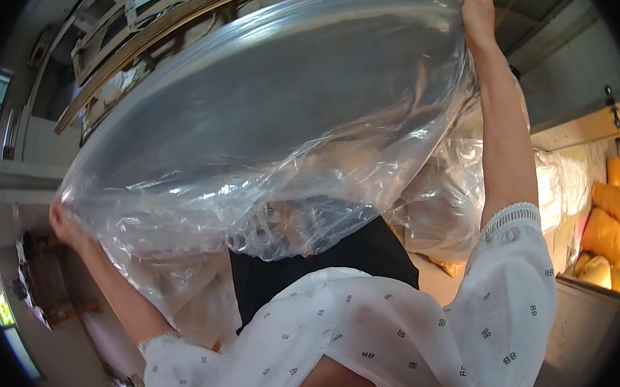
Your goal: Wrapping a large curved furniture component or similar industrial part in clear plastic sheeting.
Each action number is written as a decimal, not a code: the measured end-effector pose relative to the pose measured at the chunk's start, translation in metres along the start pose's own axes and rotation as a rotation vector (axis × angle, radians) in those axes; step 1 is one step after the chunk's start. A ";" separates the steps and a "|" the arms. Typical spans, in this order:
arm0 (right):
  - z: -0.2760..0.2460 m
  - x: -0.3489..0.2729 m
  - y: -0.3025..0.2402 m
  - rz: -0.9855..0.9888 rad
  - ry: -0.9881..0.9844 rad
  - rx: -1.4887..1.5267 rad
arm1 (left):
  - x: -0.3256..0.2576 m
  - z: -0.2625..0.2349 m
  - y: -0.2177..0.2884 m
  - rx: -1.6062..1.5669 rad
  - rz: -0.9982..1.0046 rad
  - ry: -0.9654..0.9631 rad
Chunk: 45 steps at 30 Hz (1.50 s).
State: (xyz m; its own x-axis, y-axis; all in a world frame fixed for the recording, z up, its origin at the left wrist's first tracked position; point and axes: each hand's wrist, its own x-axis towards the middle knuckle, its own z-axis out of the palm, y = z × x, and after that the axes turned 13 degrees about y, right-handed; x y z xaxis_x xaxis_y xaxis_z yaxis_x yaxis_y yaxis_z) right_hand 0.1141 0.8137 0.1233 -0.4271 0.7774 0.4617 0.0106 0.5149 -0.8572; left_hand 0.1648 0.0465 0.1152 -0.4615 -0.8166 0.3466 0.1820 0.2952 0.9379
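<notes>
A wide sheet of clear plastic film [258,118] is stretched between my two raised arms. At the far left, my left hand [67,225] is closed on one end of it, its fingers partly hidden at the film's edge. My right hand [478,17], reaching up at the top right, pinches the other end. Between the hands the upper edge bows upward, and the lower part hangs in shiny creases in front of my black garment [320,259]. Whether the film is a single layer or a large bag, I cannot tell.
Behind the film at the upper left runs a long wooden rail of a frame [156,28]. Crumpled clear plastic [439,195] is heaped at the right. Farther right, several yellow-orange sacks [608,221] are stacked. A dark wooden piece of furniture [56,276] stands at the left.
</notes>
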 end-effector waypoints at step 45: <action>0.035 -0.086 0.023 0.475 0.026 0.501 | 0.104 0.013 -0.014 0.010 0.054 -0.177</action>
State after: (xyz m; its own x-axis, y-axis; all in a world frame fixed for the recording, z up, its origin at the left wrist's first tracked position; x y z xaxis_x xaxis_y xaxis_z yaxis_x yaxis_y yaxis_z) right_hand 0.1190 0.7462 0.0558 -0.4574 0.8892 0.0097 -0.2305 -0.1079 -0.9671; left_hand 0.1031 -0.0362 0.1383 -0.5973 -0.6997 0.3920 0.2019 0.3418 0.9178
